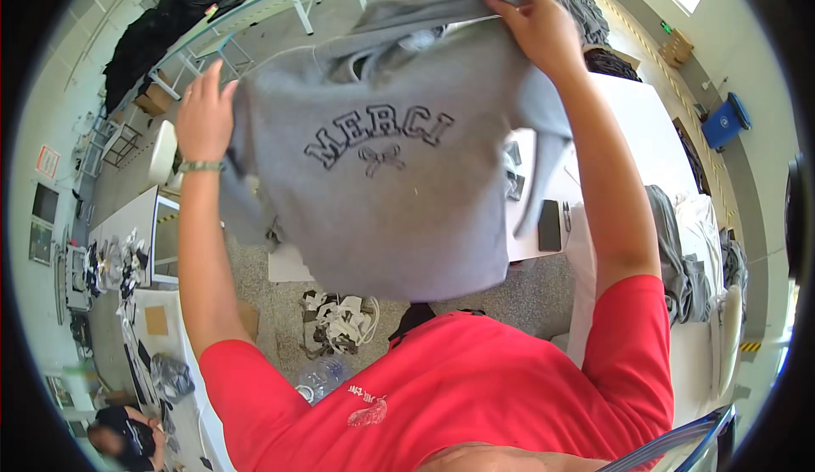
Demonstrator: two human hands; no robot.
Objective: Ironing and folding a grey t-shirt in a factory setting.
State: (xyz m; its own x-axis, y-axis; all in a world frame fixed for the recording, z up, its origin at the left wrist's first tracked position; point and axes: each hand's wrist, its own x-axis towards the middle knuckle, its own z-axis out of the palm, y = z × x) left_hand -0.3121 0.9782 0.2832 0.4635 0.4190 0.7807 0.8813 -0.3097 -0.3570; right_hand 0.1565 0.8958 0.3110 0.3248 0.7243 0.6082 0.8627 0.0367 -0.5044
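A grey sweatshirt [382,192] is spread out in the air before me, its front showing dark outlined lettering and a small bow motif. Its hem hangs toward my body, and the upper part is folded over at the far side. My right hand [543,30] grips the cloth near the far right shoulder between thumb and fingers. At the left shoulder, my left hand [205,117] has its fingers stretched upward and apart, right beside the cloth's edge. A sleeve hangs behind my left wrist, and the other sleeve [543,166] dangles below my right hand.
A white table [632,124] lies beyond the sweatshirt, with a dark phone [549,226] on it. Grey garments [671,243] are piled at the right. Cloth scraps [340,319] and a clear plastic bottle [323,377] lie below. Another person [127,438] sits at the lower left.
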